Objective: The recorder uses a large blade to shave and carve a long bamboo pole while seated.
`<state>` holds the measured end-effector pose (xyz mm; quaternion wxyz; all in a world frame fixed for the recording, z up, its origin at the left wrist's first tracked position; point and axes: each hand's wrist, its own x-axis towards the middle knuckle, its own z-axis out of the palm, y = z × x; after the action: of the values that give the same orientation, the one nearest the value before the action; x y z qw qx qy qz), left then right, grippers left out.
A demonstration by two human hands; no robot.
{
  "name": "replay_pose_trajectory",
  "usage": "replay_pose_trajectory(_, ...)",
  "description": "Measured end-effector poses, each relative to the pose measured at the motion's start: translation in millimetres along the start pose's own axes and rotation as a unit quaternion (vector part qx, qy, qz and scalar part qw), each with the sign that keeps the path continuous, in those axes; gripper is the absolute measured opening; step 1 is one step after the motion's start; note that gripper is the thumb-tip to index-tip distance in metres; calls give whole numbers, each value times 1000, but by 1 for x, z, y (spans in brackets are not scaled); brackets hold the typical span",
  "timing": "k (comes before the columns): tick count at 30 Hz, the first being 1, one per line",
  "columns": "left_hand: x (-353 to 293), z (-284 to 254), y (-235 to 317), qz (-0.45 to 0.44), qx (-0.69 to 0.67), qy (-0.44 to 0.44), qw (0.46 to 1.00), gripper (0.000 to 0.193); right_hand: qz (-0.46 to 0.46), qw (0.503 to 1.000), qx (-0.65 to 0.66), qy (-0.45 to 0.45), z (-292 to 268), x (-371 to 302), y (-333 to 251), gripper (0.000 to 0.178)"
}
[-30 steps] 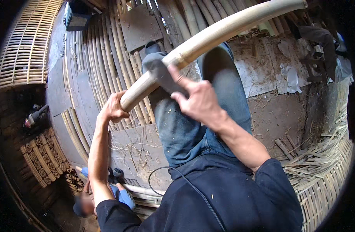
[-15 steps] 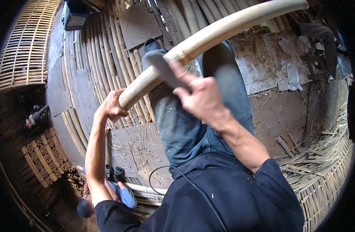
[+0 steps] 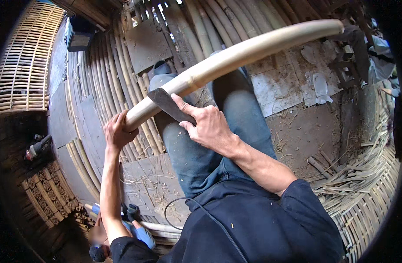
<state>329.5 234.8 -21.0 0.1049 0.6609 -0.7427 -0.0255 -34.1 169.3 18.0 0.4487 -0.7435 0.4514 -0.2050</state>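
Observation:
A long, pale, stripped bamboo pole slants across my thighs, its far end up at the right. Round its near left end wraps my left hand, closed on it. My right hand grips a broad dark-bladed knife. The blade lies against the pole a short way from my left hand, and my right index finger stretches along the blade toward the pole. The knife's handle is mostly hidden in my palm.
Bamboo poles form the slatted floor ahead. A woven bamboo basket with loose strips stands at the lower right. Stacked bamboo bundles lie at the left, near another person. A lattice panel leans upper left.
My right hand and the knife, blurred before, have shifted left and down toward the pole's near end. The pole's far end sits lower in view. My left hand keeps its hold.

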Motion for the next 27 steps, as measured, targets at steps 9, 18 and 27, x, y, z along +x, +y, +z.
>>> replay_pose_trajectory(9,-6,-31,6,-79,-166,-185,965,59,-69,971,-6,230,-54,11,37,88)
replay_pose_trajectory(18,29,-37,3,-135,-221,-312,914,62,56,998,23,-9,-16,11,-2,81)
replay_pose_trajectory(27,47,-29,-3,-163,-224,-379,883,57,77,971,16,228,-73,18,45,84)
